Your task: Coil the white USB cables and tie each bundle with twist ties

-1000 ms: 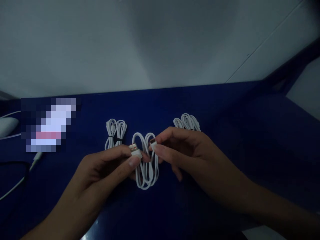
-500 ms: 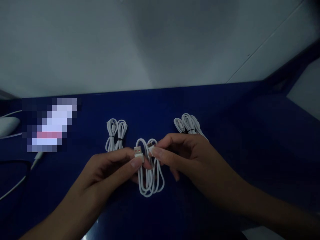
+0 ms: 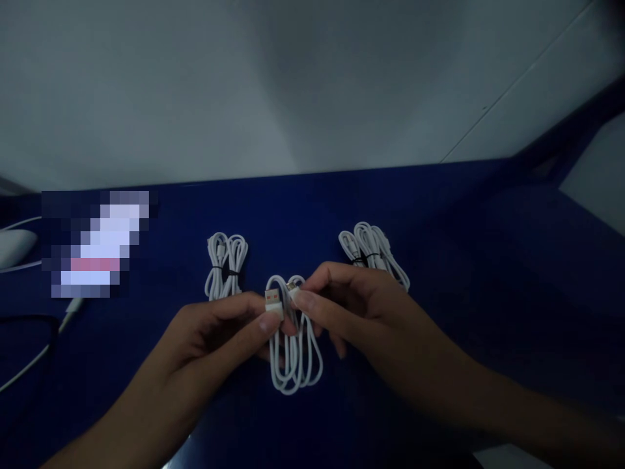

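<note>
Ideally, light pinches should steady the coiled cable (image 3: 293, 352) over the blue table (image 3: 283, 208): at the cable's left, the left hand (image 3: 209, 345) pinches a USB plug (image 3: 273, 306); at its right, the right hand (image 3: 375, 312) pinches, seemingly, a smaller plug (image 3: 293, 293).

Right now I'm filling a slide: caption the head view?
Left hand and right hand hold a coiled cable, plugs showing; tied cables lie beyond.

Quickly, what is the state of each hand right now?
Left hand: closed, holding the USB plug of a white cable.
Right hand: closed, pinching a second plug.
</note>
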`<act>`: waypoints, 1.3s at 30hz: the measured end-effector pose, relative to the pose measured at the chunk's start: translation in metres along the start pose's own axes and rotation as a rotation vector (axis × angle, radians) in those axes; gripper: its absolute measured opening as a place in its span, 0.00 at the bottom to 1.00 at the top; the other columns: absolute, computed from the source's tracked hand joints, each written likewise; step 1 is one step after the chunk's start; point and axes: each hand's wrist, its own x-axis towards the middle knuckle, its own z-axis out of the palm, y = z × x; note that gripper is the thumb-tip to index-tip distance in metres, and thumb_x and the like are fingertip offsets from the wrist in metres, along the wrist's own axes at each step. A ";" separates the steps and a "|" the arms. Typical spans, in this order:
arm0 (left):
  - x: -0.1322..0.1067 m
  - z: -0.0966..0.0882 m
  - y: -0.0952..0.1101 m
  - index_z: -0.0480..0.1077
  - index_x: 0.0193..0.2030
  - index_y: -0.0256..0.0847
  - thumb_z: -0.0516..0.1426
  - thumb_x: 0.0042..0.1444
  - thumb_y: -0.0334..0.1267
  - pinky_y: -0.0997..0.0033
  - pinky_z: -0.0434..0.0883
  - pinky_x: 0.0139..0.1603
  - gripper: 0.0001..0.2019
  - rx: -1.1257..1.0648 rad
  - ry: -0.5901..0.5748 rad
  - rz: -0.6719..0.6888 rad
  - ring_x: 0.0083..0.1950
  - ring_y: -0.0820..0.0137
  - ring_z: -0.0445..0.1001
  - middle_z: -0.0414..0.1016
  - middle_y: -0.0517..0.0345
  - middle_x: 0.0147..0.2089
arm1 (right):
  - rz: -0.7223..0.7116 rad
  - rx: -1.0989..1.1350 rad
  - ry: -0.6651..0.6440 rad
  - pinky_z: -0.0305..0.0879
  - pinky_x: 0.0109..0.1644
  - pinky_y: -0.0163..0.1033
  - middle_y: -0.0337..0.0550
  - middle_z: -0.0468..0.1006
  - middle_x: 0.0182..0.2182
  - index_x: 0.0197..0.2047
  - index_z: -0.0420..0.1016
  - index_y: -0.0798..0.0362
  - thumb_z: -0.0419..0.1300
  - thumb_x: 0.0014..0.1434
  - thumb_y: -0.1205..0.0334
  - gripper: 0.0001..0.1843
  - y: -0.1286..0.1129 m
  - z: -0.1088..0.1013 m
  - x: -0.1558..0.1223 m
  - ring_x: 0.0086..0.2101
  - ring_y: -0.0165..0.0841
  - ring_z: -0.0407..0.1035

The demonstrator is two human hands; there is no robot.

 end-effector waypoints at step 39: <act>-0.001 0.002 -0.002 0.90 0.51 0.51 0.69 0.71 0.38 0.78 0.78 0.46 0.07 -0.027 0.018 -0.016 0.44 0.68 0.82 0.89 0.60 0.47 | -0.041 -0.005 -0.038 0.70 0.42 0.33 0.32 0.84 0.37 0.42 0.85 0.46 0.69 0.77 0.62 0.07 -0.002 0.002 0.000 0.36 0.27 0.74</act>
